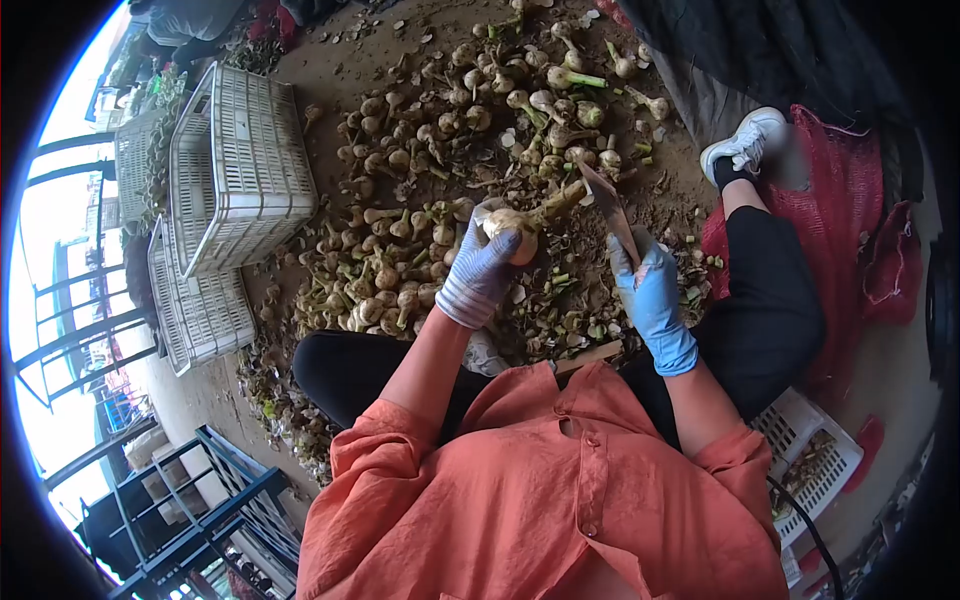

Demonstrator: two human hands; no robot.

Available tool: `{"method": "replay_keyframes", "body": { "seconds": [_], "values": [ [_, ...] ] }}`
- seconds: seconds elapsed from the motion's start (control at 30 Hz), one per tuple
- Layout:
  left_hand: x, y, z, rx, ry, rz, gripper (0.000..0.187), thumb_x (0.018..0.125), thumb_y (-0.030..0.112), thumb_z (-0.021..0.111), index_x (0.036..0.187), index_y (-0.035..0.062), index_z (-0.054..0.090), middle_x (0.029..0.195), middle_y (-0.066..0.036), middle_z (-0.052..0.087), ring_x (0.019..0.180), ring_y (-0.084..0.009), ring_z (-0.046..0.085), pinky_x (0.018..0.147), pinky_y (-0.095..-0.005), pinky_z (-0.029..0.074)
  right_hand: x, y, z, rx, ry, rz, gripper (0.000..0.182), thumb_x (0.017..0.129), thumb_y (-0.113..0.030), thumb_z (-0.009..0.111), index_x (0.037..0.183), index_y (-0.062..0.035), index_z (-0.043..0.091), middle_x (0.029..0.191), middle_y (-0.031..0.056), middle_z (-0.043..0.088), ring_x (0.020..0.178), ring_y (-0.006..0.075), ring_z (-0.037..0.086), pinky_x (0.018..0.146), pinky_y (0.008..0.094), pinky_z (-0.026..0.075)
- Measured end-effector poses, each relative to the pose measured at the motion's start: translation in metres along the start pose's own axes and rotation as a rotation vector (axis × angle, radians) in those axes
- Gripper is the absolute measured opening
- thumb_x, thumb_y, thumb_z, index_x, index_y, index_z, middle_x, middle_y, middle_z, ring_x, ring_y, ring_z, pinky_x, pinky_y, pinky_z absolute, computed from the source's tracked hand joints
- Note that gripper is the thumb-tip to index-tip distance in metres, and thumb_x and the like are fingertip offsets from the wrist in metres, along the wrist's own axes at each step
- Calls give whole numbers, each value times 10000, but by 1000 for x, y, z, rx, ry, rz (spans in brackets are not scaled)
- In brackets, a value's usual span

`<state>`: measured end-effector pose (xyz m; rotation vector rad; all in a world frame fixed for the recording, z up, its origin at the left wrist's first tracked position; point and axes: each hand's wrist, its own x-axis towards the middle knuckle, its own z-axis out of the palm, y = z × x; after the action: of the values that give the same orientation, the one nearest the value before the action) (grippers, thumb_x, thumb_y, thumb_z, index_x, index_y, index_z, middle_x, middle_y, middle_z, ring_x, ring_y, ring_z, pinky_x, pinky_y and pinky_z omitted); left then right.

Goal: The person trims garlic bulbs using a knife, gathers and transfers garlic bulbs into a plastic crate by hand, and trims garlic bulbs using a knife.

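Note:
My left hand (476, 270), in a striped grey-white glove, is closed around a garlic bulb (513, 230). The bulb's thick stem points up and to the right, toward my other hand. In a blue glove, my right hand (650, 300) grips a knife (610, 207) with a broad, brownish blade. The blade's tip end lies close to the end of the stem. Loose garlic bulbs (387, 275) are heaped on the ground beyond and to the left of my left hand. Cut stem pieces (562, 300) lie scattered between my hands.
White plastic crates (262, 150) are stacked at the left, and another white crate (835, 450) sits at the lower right. Red mesh sacks (840, 190) lie by my right leg. Dark sheeting (740, 50) covers the upper right, and a metal frame (230, 490) stands lower left.

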<state>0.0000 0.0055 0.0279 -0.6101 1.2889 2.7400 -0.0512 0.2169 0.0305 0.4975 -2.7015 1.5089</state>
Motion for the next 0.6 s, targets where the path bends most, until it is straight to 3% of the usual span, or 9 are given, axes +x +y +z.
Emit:
{"method": "replay_keyframes", "body": {
  "seconds": [0.1,0.2,0.23,0.27,0.33,0.4,0.47,0.53,0.6],
  "values": [
    [-3,-11,7,-19,3,-43,614,728,285,753,1213,139,407,1102,-64,515,1022,-223,539,868,-416,495,0,-11,-2,34,-128,94,152,875,-212,561,850,-64,589,677,142,598,616,320,604,528,388,462],
    [-23,-12,8,-298,-67,-67,618,716,270,762,1204,123,414,1104,-62,512,1017,-217,535,860,-391,492,-12,44,13,-307,-380,184,252,857,-229,576,934,10,583,765,197,623,668,359,611,568,414,472],
    [-26,4,15,-230,-125,35,582,724,205,749,1167,72,397,1046,-64,536,972,-186,550,865,-320,461,-28,72,20,-517,-426,234,213,854,-240,549,925,-50,614,718,184,619,680,349,624,584,431,496],
    [-21,21,1,-216,-117,56,582,724,205,749,1167,72,397,1046,-64,536,972,-186,550,865,-320,461,-35,77,21,-423,-362,198,241,863,-262,547,926,-37,607,726,205,614,692,364,619,588,432,496],
    [-19,56,-40,666,87,157,647,691,244,766,1192,58,402,1028,-68,537,959,-181,553,861,-298,460,-24,57,12,-351,-254,199,265,877,-275,539,949,-28,599,759,201,616,694,362,615,585,425,486],
    [-25,102,-85,1491,234,-121,738,666,385,757,1227,44,420,1066,-109,555,988,-229,569,873,-324,464,-12,46,0,-350,-268,170,269,889,-282,535,940,-23,588,728,181,604,662,355,603,560,422,462],
    [-25,122,-134,2082,321,-663,786,641,521,719,1205,36,462,1134,-170,555,1041,-289,564,900,-368,453,-12,50,10,-288,-259,191,248,891,-259,541,895,-14,577,679,157,582,602,349,571,527,413,432],
    [-17,141,-162,2122,286,-708,781,671,561,667,1208,25,480,1114,-193,578,1036,-337,557,899,-411,442,-10,40,21,-122,-161,76,252,891,-252,551,866,-3,573,636,149,561,573,332,560,508,400,421],
    [15,137,-192,1981,291,-380,749,697,520,663,1218,19,469,1177,-194,540,1056,-335,545,895,-391,445,-10,34,31,-208,-240,110,286,893,-277,558,904,7,588,622,150,558,551,301,556,505,379,419]
  ]
}}
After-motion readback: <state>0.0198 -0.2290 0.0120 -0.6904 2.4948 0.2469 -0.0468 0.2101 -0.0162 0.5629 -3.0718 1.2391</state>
